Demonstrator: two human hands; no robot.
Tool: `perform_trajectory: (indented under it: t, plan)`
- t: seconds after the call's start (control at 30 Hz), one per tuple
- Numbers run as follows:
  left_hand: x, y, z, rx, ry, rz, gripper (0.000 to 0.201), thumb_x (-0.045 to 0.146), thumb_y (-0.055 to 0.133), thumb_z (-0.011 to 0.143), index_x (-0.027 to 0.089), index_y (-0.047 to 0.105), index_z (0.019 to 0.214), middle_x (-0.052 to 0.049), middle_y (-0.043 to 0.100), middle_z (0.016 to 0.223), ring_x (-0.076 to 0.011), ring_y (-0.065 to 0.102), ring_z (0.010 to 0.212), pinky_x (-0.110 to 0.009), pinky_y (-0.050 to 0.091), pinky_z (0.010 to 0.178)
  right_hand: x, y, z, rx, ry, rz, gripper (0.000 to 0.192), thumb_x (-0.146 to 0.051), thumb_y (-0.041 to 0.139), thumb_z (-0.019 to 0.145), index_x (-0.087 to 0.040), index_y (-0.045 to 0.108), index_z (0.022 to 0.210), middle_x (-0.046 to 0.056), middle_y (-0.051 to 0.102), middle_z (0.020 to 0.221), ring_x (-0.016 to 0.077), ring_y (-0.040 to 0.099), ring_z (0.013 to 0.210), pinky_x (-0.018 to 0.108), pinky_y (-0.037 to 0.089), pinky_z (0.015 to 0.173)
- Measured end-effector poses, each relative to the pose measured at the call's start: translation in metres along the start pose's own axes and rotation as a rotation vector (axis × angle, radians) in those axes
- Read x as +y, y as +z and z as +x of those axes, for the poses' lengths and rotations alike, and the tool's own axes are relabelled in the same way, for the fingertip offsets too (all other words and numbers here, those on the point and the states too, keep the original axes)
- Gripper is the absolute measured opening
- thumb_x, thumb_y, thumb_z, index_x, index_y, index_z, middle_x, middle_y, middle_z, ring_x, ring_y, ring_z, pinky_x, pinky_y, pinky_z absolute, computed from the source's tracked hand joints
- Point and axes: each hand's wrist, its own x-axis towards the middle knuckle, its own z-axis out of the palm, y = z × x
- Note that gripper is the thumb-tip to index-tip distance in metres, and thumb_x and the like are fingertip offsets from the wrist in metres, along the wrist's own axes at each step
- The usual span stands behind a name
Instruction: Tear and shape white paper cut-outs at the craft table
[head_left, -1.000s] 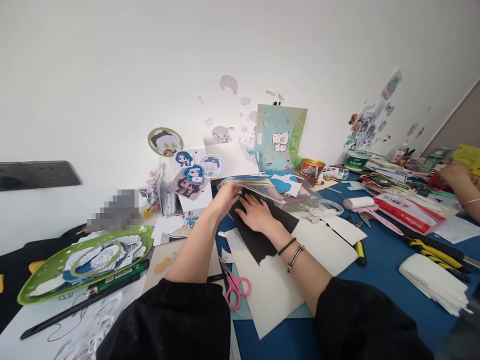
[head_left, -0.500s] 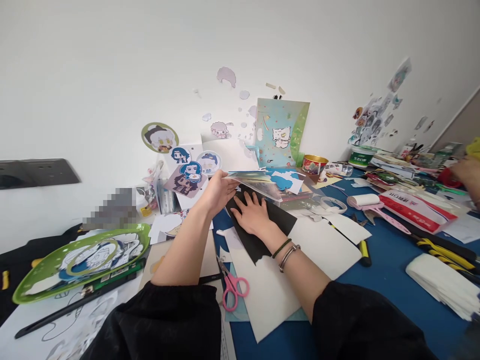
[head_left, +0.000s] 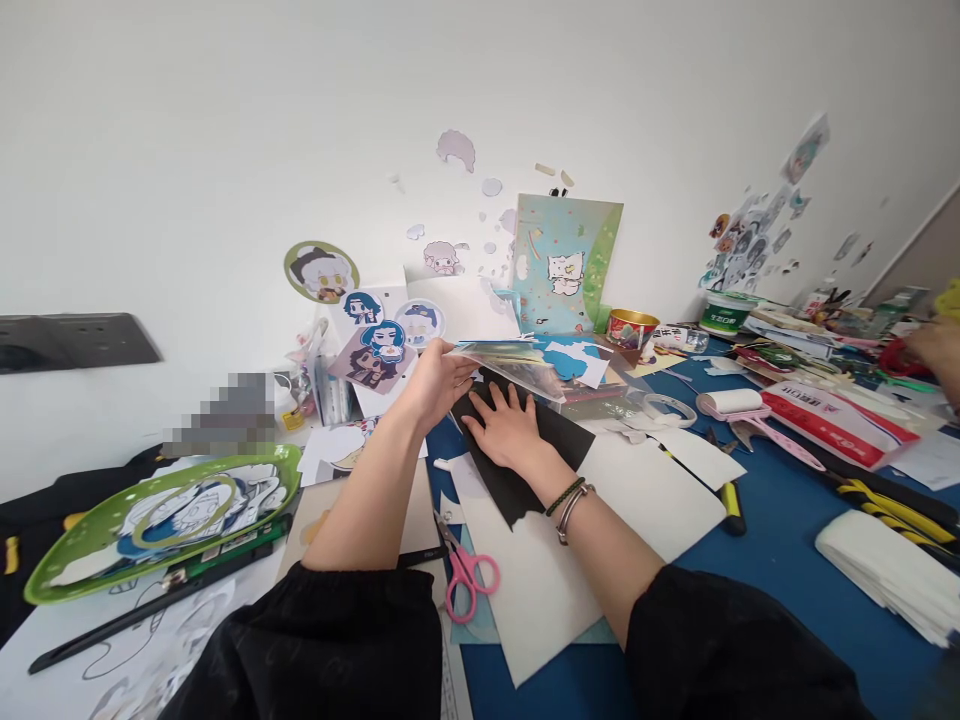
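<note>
My left hand [head_left: 442, 380] is wrapped round the left edge of a stack of sheets [head_left: 514, 358], partly in clear plastic, and holds that edge raised. Blue paper with a white scrap lies on the stack's right part. Beneath it, my right hand [head_left: 504, 425] lies flat with spread fingers on a black sheet of paper [head_left: 564, 440], whose far end goes in under the stack. Under the black sheet is a large white sheet [head_left: 637, 510]. Pink-handled scissors [head_left: 472, 572] rest at its left edge, near my left forearm.
A green tray [head_left: 52, 575] of paper cut-outs stands at the left. To the right are a yellow-and-black cutter [head_left: 733, 508], a pink lint roller [head_left: 787, 440], a red-and-white pack [head_left: 840, 425] and folded tissues [head_left: 885, 575]. Another person's hand [head_left: 937, 350] shows at the far right.
Both hands keep their places, the left on the raised stack and the right flat on the black sheet. The view has shifted very slightly.
</note>
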Motion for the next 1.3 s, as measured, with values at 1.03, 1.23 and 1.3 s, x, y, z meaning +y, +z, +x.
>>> perform_trajectory:
  t: [1.03, 1.23, 1.3]
  plan:
    - [-0.003, -0.020, -0.002, -0.087, -0.136, 0.143, 0.071, 0.044, 0.018, 0.085, 0.006, 0.047, 0.136, -0.013, 0.042, 0.144, -0.0238, 0.038, 0.134, -0.034, 0.035, 0.108, -0.021, -0.003, -0.017, 0.049, -0.032, -0.065, 0.075, -0.057, 0.041, 0.084, -0.020, 0.027, 0.147, 0.019, 0.018, 0.155, 0.0461, 0.010, 0.139, 0.067, 0.001, 0.104]
    - [-0.003, -0.018, -0.001, -0.063, -0.141, 0.074, 0.069, 0.043, 0.019, 0.087, 0.004, 0.046, 0.136, -0.013, 0.043, 0.144, -0.0235, 0.032, 0.137, -0.036, 0.031, 0.110, -0.040, -0.031, -0.060, -0.086, 0.128, -0.137, 0.070, -0.026, 0.058, 0.081, -0.008, 0.035, 0.143, 0.028, 0.029, 0.147, 0.0489, 0.029, 0.133, 0.070, 0.017, 0.102]
    - [-0.002, -0.017, -0.003, -0.068, -0.147, 0.047, 0.069, 0.044, 0.019, 0.087, 0.004, 0.044, 0.137, -0.013, 0.040, 0.145, -0.0238, 0.031, 0.138, -0.035, 0.029, 0.111, -0.049, -0.038, -0.079, -0.046, 0.145, -0.096, 0.051, -0.007, 0.041, 0.086, -0.001, 0.044, 0.137, 0.033, 0.044, 0.135, 0.0434, 0.049, 0.121, 0.061, 0.038, 0.093]
